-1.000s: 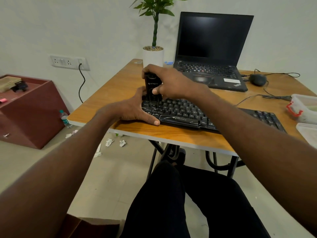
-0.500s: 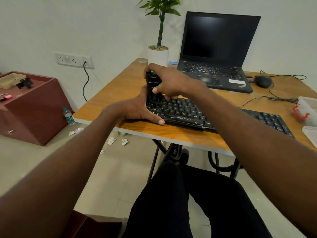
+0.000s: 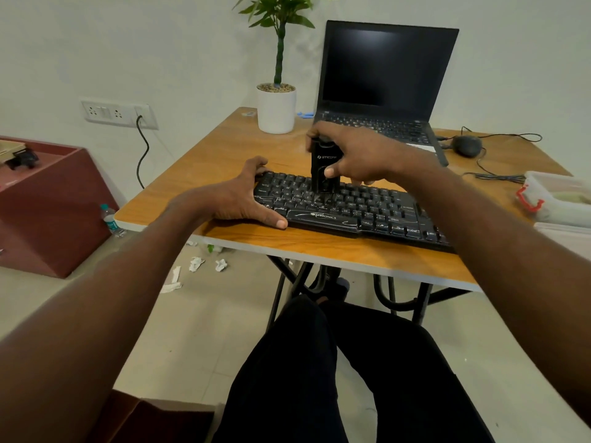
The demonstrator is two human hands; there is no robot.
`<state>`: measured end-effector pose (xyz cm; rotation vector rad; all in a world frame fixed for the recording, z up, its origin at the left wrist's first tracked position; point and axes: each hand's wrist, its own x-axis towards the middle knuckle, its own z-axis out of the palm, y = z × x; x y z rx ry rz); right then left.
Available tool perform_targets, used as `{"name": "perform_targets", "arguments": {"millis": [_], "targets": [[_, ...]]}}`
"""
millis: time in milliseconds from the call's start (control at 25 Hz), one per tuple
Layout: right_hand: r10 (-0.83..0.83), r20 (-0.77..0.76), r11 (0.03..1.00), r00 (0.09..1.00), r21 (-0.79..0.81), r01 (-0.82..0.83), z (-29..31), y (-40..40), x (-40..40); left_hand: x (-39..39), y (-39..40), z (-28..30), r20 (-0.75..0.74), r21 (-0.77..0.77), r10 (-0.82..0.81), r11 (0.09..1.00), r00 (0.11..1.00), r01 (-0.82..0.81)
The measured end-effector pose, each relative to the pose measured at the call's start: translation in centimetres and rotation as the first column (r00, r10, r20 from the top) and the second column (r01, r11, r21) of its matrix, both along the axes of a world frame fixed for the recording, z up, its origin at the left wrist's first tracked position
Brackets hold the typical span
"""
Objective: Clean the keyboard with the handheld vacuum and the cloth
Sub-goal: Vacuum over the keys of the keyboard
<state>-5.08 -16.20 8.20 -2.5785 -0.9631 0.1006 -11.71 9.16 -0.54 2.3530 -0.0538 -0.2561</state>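
Beyond the right grip (image 3: 361,155) an open black laptop (image 3: 383,91) sits with a dark screen, and a white potted plant (image 3: 276,105) stands to that grip's far left on the wooden counter (image 3: 204,155). A black mouse (image 3: 467,146) with its cable lies well off to the right of the right grip, near a clear plastic box with a red clasp (image 3: 556,199). Crumpled paper scraps (image 3: 196,263) and a small water bottle (image 3: 110,220) lie on the floor below the left grip (image 3: 238,199).

The right grip is clenched round the black handheld vacuum (image 3: 324,169), upright, nozzle down on the keys. The black keyboard (image 3: 351,209) lies beneath it, near the counter's front edge. The left grip holds the keyboard's left end, thumb along its front edge, fingers curled over the back corner.
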Motion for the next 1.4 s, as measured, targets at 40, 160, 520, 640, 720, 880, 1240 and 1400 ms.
{"name": "perform_targets", "arguments": {"millis": [40,160,520,640,720,880,1240,1400], "targets": [[-0.028,0.003,1.000,1.000,0.006,0.028,0.0,-0.8,0.0,0.0,0.1,0.1,-0.006,0.005,0.006,1.000,1.000,-0.006],[-0.085,-0.018,0.996,0.996,-0.004,0.085,0.0,-3.3,0.4,0.0,-0.1,0.1,-0.007,-0.001,0.003,1.000,1.000,-0.003],[-0.014,-0.008,0.985,1.000,0.174,0.015,-0.9,-4.3,-0.3,0.5,-2.4,1.7,0.031,0.095,-0.048,0.994,0.998,0.045],[0.040,-0.023,0.984,0.999,0.175,-0.035,-1.2,-4.7,-0.5,1.3,-5.6,1.6,0.092,0.316,-0.135,0.944,0.987,0.100],[0.003,-0.004,1.000,1.000,0.014,-0.003,-0.3,-6.4,-0.1,1.5,-6.8,1.4,0.076,0.376,-0.153,0.919,0.985,0.113],[-0.115,0.173,0.969,0.978,-0.199,0.149,1.0,-8.1,0.0,1.6,-6.7,1.5,0.085,0.362,-0.150,0.926,0.985,0.109],[-0.252,0.138,0.958,0.958,-0.103,0.267,0.1,-10.5,-0.2,1.3,-7.1,1.9,0.082,0.373,-0.136,0.923,0.987,0.096],[-0.197,0.075,0.946,0.977,0.276,0.170,-2.4,-10.6,-2.0,1.1,-7.2,1.9,0.071,0.383,-0.151,0.917,0.986,0.113]]}}
